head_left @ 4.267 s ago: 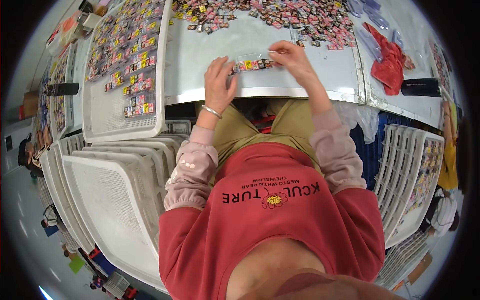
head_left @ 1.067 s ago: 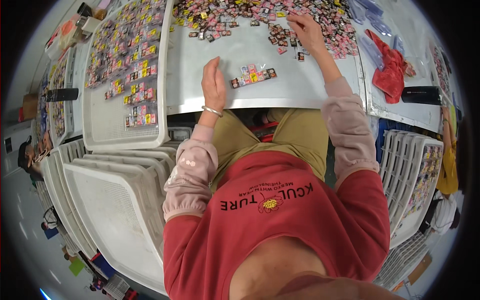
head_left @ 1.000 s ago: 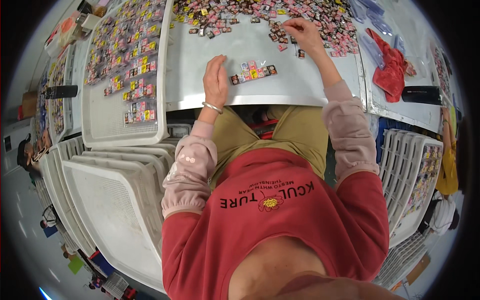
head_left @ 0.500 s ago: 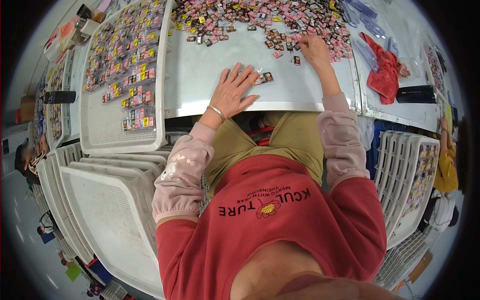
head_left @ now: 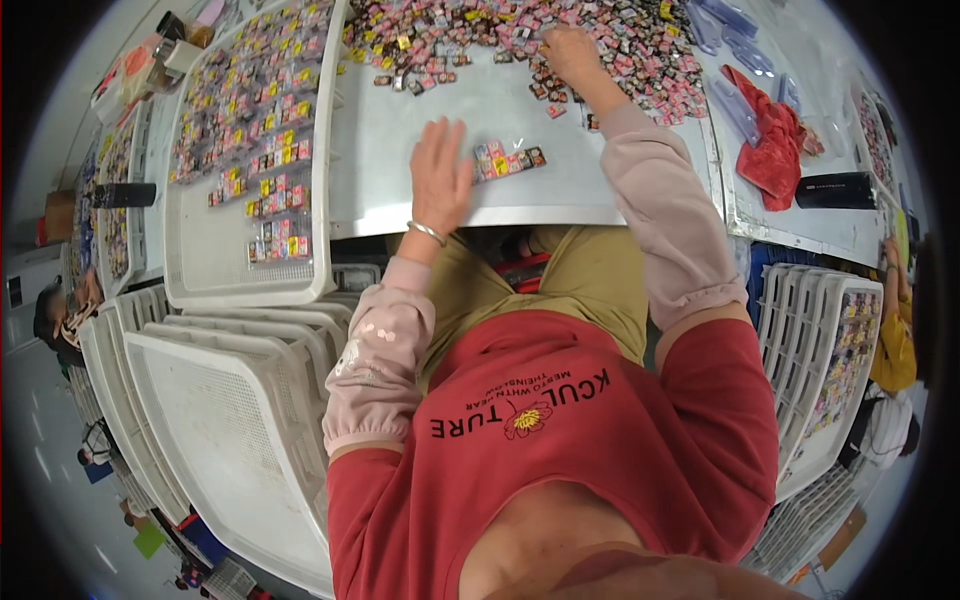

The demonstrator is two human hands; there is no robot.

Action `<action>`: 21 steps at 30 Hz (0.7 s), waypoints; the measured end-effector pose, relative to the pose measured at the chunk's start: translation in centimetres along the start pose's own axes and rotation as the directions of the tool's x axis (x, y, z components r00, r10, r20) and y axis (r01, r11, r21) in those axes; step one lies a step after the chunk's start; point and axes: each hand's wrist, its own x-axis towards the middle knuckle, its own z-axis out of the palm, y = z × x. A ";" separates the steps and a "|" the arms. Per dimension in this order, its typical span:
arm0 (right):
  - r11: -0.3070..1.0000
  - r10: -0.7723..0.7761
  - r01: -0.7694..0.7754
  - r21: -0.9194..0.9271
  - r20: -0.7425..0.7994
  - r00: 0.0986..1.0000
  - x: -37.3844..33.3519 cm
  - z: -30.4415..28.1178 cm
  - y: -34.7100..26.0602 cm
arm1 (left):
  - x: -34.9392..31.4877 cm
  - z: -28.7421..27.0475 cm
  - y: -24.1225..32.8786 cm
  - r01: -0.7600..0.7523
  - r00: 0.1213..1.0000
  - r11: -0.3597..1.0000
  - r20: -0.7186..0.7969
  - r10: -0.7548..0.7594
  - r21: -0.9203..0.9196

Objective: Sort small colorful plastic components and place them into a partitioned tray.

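Observation:
A short block of small pink, black and yellow printed pieces (head_left: 508,161) lies near the table's front, two rows deep at its left part. My left hand (head_left: 440,175) hovers just left of it, slightly blurred, fingers stretched out and nothing seen in them. Farther off to the right, my right hand (head_left: 573,60) reaches to the heap of loose small pieces (head_left: 630,40). Its fingers are bent together at the heap; whether a piece is between them is too small to make out.
A white mesh tray (head_left: 215,275) with rows of filled clear packs stands left on the table. Stacked white trays (head_left: 210,400) rise at my left, more trays (head_left: 800,350) at my right. A red cloth (head_left: 768,165) and a black cylinder (head_left: 835,190) lie on the right.
My left hand has lifted off the block of pieces and moved left, uncovering it. My right hand has gone farther away and to the left, into the heap.

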 end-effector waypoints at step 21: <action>0.635 -0.376 -0.004 0.772 0.314 0.872 -7.2 -5.7 -5.3 | 0.1 -0.5 1.3 -0.131 0.973 0.989 0.199 0.115 0.071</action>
